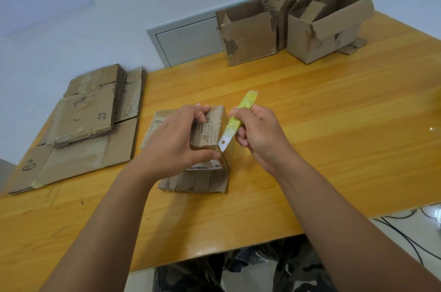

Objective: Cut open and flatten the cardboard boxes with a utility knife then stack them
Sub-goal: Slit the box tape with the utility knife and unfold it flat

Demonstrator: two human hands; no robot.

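We grip the small cardboard box [214,129] with our left hand [176,138]; our right hand [257,134] holds the yellow utility knife [238,117], blade at the box's top corner.

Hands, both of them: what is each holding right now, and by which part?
Left hand grips the small cardboard box across its top end. Right hand grips the utility knife round its yellow handle, blade at the box's edge.

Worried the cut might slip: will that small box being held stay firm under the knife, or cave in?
The small box looks worn and creased, so it probably flexes. The left hand grips it, likely steadying it. It seems light, apt to shift.
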